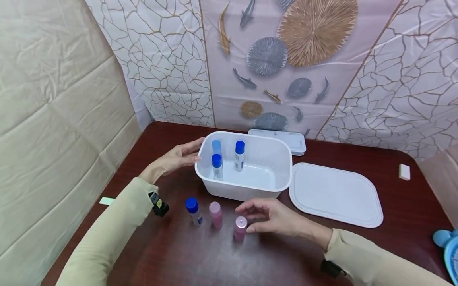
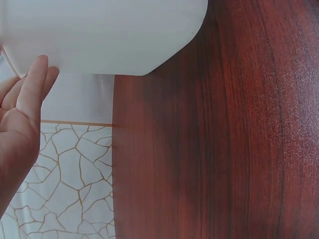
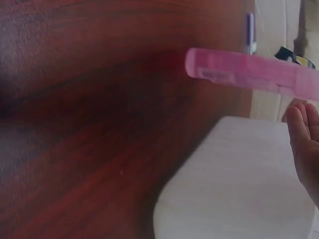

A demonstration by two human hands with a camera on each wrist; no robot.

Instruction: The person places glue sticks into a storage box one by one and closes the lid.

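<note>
A white plastic tub (image 1: pixel 247 190) holds several upright blue-capped bottles, including a clear one (image 1: pixel 239 157) near its middle. My left hand (image 1: pixel 177 159) rests its fairly straight fingers against the tub's left end; in the left wrist view, the fingers (image 2: pixel 34 87) lie along its wall. Beside the cap of a pink translucent bottle (image 1: pixel 239 230) is my right hand (image 1: pixel 275 218), thumb and fingers spread apart. The right wrist view shows that pink bottle (image 3: pixel 239 69) with the fingers (image 3: pixel 298 124) off to its side. To its left stand another pink bottle (image 1: pixel 216 215) and a blue-capped bottle (image 1: pixel 194 212).
A flat white lid (image 1: pixel 336 194) lies right of the tub. Behind the tub is a pale case (image 1: pixel 298 145). A small white block (image 1: pixel 404 172) sits at far right, above a light-blue object (image 1: pixel 451 246) at the edge. A pale green strip (image 1: pixel 106 201) lies at left.
</note>
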